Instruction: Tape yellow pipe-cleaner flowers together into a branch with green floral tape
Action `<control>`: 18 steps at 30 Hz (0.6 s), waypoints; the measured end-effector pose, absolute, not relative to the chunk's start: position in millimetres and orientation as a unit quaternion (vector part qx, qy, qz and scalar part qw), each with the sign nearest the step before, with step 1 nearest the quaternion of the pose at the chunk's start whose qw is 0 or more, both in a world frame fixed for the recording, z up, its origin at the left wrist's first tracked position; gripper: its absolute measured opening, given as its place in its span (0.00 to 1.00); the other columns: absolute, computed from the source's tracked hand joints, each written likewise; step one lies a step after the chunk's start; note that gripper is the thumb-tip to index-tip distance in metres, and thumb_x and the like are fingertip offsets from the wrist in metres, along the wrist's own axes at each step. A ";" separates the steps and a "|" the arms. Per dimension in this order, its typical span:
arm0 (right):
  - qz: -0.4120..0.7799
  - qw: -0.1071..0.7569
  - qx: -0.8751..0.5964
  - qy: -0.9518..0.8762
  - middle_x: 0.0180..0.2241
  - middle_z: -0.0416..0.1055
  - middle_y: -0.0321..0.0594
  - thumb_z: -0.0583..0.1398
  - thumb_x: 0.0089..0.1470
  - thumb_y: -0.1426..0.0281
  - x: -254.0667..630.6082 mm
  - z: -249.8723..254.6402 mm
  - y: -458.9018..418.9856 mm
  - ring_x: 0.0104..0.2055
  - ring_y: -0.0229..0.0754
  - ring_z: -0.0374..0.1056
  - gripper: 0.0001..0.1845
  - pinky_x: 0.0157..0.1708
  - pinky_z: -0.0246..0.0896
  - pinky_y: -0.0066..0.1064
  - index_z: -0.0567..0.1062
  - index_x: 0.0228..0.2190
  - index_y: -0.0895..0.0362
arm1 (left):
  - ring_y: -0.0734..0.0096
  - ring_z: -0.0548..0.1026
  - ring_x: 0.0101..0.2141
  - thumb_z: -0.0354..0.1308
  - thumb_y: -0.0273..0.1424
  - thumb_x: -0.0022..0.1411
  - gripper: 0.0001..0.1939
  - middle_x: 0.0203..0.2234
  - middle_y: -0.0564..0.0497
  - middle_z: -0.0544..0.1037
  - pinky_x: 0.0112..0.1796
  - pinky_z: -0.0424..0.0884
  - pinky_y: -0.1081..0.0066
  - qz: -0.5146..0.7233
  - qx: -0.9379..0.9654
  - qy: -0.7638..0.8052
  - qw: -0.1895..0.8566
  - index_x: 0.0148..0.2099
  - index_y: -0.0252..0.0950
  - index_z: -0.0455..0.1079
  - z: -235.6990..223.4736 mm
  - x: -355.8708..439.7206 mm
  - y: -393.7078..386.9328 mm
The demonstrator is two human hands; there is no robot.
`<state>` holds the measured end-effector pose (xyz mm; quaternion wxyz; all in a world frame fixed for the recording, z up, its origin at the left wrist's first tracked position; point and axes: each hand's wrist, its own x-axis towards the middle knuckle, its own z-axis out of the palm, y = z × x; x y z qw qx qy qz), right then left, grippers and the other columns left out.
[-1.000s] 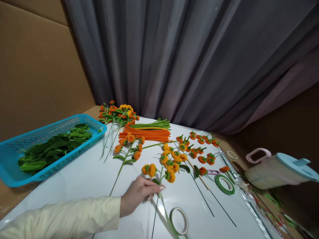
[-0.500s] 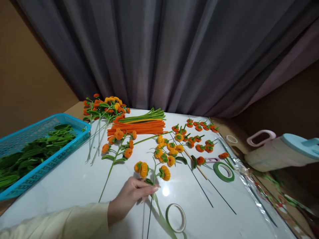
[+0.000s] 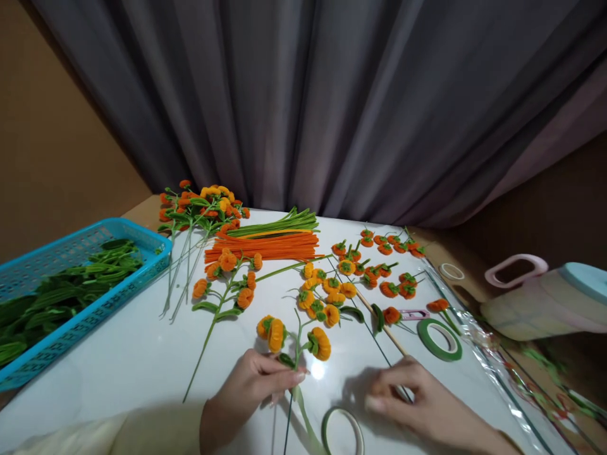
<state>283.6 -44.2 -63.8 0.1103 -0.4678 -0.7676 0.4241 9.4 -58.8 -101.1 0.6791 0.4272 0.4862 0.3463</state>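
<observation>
My left hand [image 3: 256, 385] is closed, pinching the stem of a fuzzy spray [image 3: 297, 344] that has yellow-orange pumpkin-shaped heads and a small green leaf. A dark wire stem [image 3: 288, 420] runs down below those fingers, and a strip of green tape [image 3: 305, 414] trails from the same spot towards a tape roll [image 3: 324, 430] lying at the bottom edge. My right hand [image 3: 412, 401] hovers at the lower right, beyond the roll. Its fingers are curled in towards the thumb, and nothing shows between them. A finished-looking orange spray [image 3: 215, 309] lies to the left.
At left stands a blue basket [image 3: 159, 248] of green leaves. Orange and green pipe cleaners [image 3: 265, 246] lie behind, beside a bunch of sprays [image 3: 199, 208]. Loose pumpkin heads [image 3: 332, 287], a wooden stick [image 3: 393, 341], another green tape roll [image 3: 429, 347] and a tumbler [image 3: 545, 303] are on the right.
My right hand has come into view from the lower right. My left hand keeps its pinch on the yellow-orange spray. The whole view has shifted slightly.
</observation>
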 end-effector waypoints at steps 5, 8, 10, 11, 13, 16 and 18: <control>0.460 0.207 -0.539 -0.675 0.10 0.54 0.30 0.53 0.52 0.46 251.3 -74.9 -19.6 0.14 0.34 0.50 0.28 0.17 0.48 0.26 0.68 0.19 0.56 | 0.78 0.57 0.15 0.65 0.44 0.46 0.21 0.08 0.57 0.59 0.24 0.56 0.70 0.331 0.411 0.497 0.689 0.14 0.33 0.70 -99.9 9.6 -57.3; 0.446 0.192 -0.547 -0.682 0.10 0.53 0.30 0.52 0.55 0.49 253.1 -84.8 -23.7 0.14 0.35 0.50 0.26 0.18 0.50 0.27 0.65 0.16 0.55 | 0.77 0.58 0.15 0.67 0.43 0.43 0.19 0.08 0.56 0.61 0.25 0.59 0.70 0.323 0.380 0.509 0.702 0.15 0.32 0.72 -100.1 10.3 -56.3; 0.428 0.177 -0.535 -0.707 0.11 0.55 0.31 0.51 0.56 0.51 256.9 -90.1 -25.0 0.15 0.36 0.52 0.26 0.19 0.51 0.28 0.63 0.15 0.55 | 0.75 0.61 0.17 0.67 0.42 0.43 0.21 0.08 0.56 0.60 0.30 0.63 0.68 0.341 0.375 0.501 0.702 0.12 0.34 0.69 -102.3 10.7 -55.9; 0.421 0.169 -0.523 -0.722 0.11 0.55 0.32 0.50 0.57 0.52 258.5 -92.3 -24.7 0.16 0.37 0.54 0.26 0.19 0.51 0.28 0.62 0.15 0.55 | 0.74 0.62 0.18 0.67 0.42 0.43 0.22 0.07 0.56 0.59 0.32 0.64 0.67 0.347 0.377 0.495 0.702 0.10 0.34 0.67 -103.9 10.9 -55.7; 0.414 0.157 -0.501 -0.744 0.12 0.56 0.33 0.49 0.58 0.53 260.1 -95.7 -23.0 0.16 0.37 0.54 0.26 0.18 0.49 0.28 0.60 0.14 0.55 | 0.75 0.61 0.17 0.67 0.42 0.44 0.22 0.07 0.56 0.59 0.33 0.65 0.66 0.342 0.384 0.487 0.706 0.09 0.35 0.66 -107.5 10.8 -55.5; 0.412 0.150 -0.488 -0.755 0.13 0.55 0.32 0.48 0.58 0.54 259.7 -96.5 -20.0 0.16 0.36 0.53 0.26 0.18 0.48 0.28 0.58 0.15 0.55 | 0.79 0.57 0.14 0.66 0.44 0.43 0.20 0.07 0.57 0.59 0.25 0.61 0.69 0.321 0.387 0.488 0.713 0.14 0.33 0.73 -111.0 10.5 -55.7; 0.418 0.137 -0.491 -0.752 0.13 0.56 0.33 0.48 0.59 0.55 258.6 -93.6 -18.5 0.17 0.37 0.55 0.26 0.19 0.50 0.28 0.57 0.15 0.55 | 0.79 0.56 0.14 0.67 0.45 0.42 0.19 0.08 0.57 0.60 0.21 0.55 0.71 0.310 0.376 0.494 0.720 0.22 0.32 0.79 -111.0 10.1 -55.9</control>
